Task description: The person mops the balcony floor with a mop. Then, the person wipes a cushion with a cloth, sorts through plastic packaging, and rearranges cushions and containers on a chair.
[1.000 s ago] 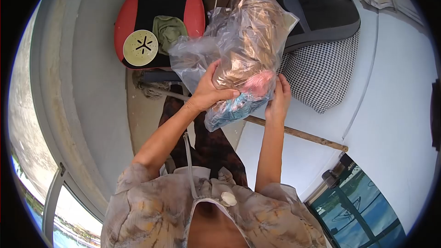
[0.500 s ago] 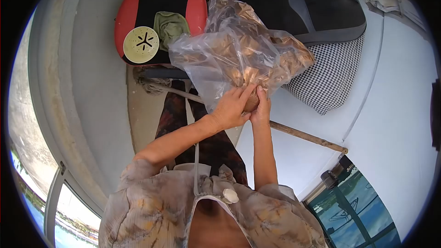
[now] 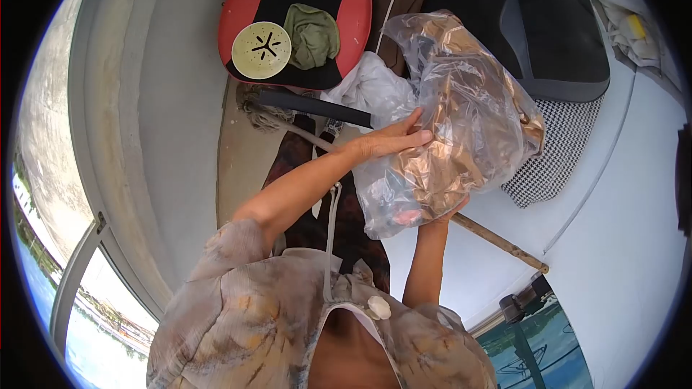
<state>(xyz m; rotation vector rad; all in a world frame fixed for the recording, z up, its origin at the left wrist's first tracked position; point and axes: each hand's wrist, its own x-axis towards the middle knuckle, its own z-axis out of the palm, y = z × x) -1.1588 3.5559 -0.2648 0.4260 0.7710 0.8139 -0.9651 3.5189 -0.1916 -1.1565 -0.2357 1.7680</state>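
A large clear plastic bag (image 3: pixel 472 126), crumpled and with brown, shiny contents showing through, hangs between my two hands. What fills it is too blurred to name; a small pink patch shows near its lower end. My left hand (image 3: pixel 393 138) rests against the bag's left side, thumb and fingers stretched out and apart. From below, my right hand (image 3: pixel 453 210) holds the bag's lower edge, its fingers mostly hidden behind the plastic. A whitish plastic bag (image 3: pixel 378 86) lies just beyond my left hand.
A red-and-black seat (image 3: pixel 241 3) holds a pale perforated bowl (image 3: pixel 261 50) and a green cloth (image 3: pixel 313 37). Black cushioned seating (image 3: pixel 566 29) stands at the right, above a houndstooth cushion (image 3: pixel 555 151). A wooden pole (image 3: pixel 501 243) crosses the floor by my legs.
The bag has turned and shifted right and toward me, uncovering the whitish bag. My left hand has moved off the brown round lump that both hands held; my right hand has gone lower.
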